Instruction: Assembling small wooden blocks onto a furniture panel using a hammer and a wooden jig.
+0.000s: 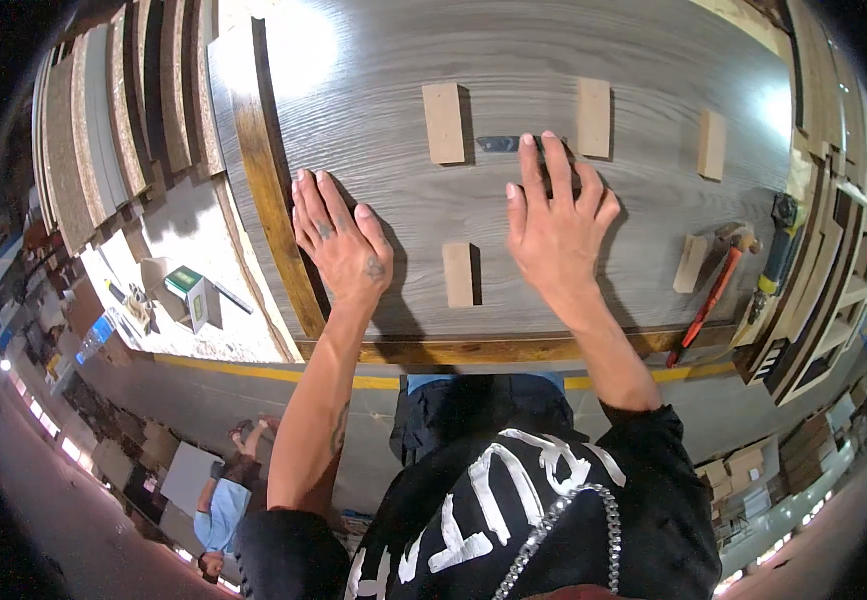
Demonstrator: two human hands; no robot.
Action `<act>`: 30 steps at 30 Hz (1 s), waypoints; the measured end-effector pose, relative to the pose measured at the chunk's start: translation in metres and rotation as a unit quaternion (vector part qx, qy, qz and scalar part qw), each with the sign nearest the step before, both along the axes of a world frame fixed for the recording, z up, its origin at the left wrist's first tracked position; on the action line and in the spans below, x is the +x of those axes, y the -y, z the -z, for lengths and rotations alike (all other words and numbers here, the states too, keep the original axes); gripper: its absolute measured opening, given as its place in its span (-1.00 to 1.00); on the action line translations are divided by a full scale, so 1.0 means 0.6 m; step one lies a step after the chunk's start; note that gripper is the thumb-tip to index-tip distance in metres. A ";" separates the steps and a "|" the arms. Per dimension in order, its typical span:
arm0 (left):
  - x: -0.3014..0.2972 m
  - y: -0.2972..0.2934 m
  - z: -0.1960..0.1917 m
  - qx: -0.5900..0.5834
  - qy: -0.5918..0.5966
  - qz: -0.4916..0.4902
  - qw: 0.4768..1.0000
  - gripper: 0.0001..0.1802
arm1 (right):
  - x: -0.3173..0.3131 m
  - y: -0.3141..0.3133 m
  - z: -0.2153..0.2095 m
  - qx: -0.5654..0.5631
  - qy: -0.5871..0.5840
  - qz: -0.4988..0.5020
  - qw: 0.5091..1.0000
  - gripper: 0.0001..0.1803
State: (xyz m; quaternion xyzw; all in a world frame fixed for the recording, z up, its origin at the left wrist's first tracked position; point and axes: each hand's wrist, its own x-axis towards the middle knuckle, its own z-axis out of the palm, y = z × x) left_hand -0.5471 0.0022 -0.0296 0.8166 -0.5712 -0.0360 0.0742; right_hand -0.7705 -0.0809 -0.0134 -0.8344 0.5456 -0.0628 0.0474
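My left hand [343, 245] lies open on a grey wood-grain panel [403, 205], its fingertips near a brown stained strip [271, 180] along the panel's left side. Further right, my right hand [561, 225] has its fingers apart over the same panel. Its index and middle fingertips reach the right end of a short, dark, flat object [496, 144], whose kind I cannot make out. Pale wood blocks stand around the hands: one block [444, 124] at the far middle, another block [594, 118] beyond my right fingers, and a nearer block [460, 274] between my forearms.
A red-handled hammer [713, 290] lies at the panel's right, beside a small block [690, 263]. A yellow-and-black tool [779, 245] lies at the right edge. Boards [118, 110] are stacked on the left, above a green-and-white box [188, 295]. A person in blue [221, 510] is behind me.
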 end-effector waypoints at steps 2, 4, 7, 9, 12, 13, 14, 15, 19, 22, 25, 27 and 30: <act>-0.001 -0.002 0.000 0.000 0.003 0.000 1.000 -0.36 | -0.009 -0.001 0.005 0.007 -0.002 -0.003 1.000 -0.45; 0.000 0.000 -0.001 -0.006 0.003 0.003 1.000 -0.36 | -0.014 0.001 0.006 0.001 -0.001 -0.020 1.000 -0.44; -0.002 0.002 0.000 -0.005 -0.003 -0.004 1.000 -0.37 | -0.008 0.012 0.005 0.008 0.018 -0.037 0.999 -0.44; 0.000 0.002 0.001 -0.006 -0.001 -0.008 1.000 -0.37 | -0.007 0.017 0.001 0.015 0.014 -0.032 0.999 -0.45; 0.001 0.004 0.002 -0.009 0.001 -0.007 1.000 -0.36 | -0.006 0.018 0.000 0.019 0.008 -0.019 1.000 -0.45; 0.001 0.003 0.001 -0.008 0.001 -0.006 1.000 -0.37 | -0.008 0.016 -0.001 0.018 0.002 -0.011 1.000 -0.46; 0.001 0.003 -0.001 -0.007 0.001 -0.006 1.000 -0.37 | -0.010 0.017 0.000 0.020 0.003 -0.012 1.000 -0.46; 0.000 0.003 -0.001 -0.006 0.002 -0.007 1.000 -0.37 | -0.011 0.019 0.000 0.013 0.002 -0.011 1.000 -0.47; 0.000 0.004 0.002 -0.013 -0.002 -0.002 1.000 -0.38 | -0.013 0.018 0.005 0.002 0.005 -0.009 1.000 -0.48; 0.001 0.002 0.002 -0.014 -0.003 0.000 1.000 -0.38 | -0.013 0.016 0.008 0.000 0.007 -0.012 1.000 -0.48; 0.000 0.001 0.003 -0.008 -0.008 -0.001 1.000 -0.37 | -0.014 0.016 0.008 -0.003 0.001 -0.013 1.000 -0.48; 0.000 0.002 0.000 -0.001 -0.006 -0.002 1.000 -0.37 | -0.016 0.016 0.009 -0.002 0.005 -0.019 1.000 -0.47; 0.001 0.001 0.001 0.007 -0.003 -0.001 1.000 -0.37 | -0.016 0.015 0.009 -0.002 0.009 -0.016 1.000 -0.46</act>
